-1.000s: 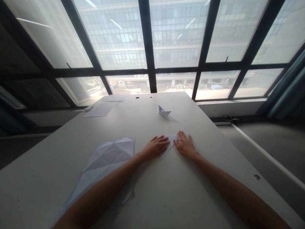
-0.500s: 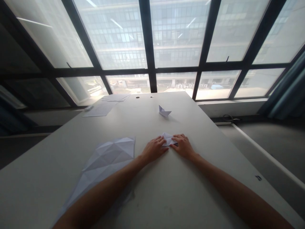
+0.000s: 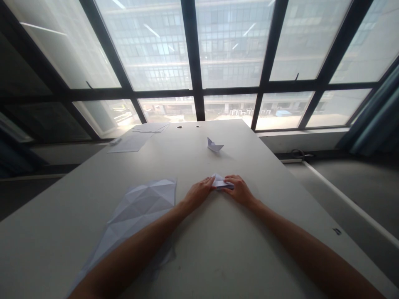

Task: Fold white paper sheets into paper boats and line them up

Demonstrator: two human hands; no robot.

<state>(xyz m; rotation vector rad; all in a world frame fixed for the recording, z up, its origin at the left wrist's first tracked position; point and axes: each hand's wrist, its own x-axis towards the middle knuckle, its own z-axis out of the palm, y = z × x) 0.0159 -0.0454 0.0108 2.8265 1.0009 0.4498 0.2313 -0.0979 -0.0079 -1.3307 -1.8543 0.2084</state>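
A small piece of folded white paper [image 3: 219, 182] is held low over the table between my two hands. My left hand [image 3: 201, 192] pinches its left end, the fingers pressed together. At the right end, my right hand [image 3: 238, 188] grips the paper between thumb and fingers. The paper's near edge shows a folded layer; its underside is hidden. Beyond my hands a folded paper boat [image 3: 215, 145] stands on the table. Left of my left forearm lies a large creased sheet of paper [image 3: 146, 203], partly covered by that arm.
The white table [image 3: 262, 249] reaches toward a row of windows [image 3: 230, 45]. Flat white sheets [image 3: 131, 141] lie at its far left. A small dark mark or object [image 3: 337, 231] is near the right edge. A blue curtain [image 3: 374, 120] hangs at right.
My left fingers have drawn back to the paper's left end and closed in a pinch. The paper's near edge now looks lifted and folded, where it lay flatter before.
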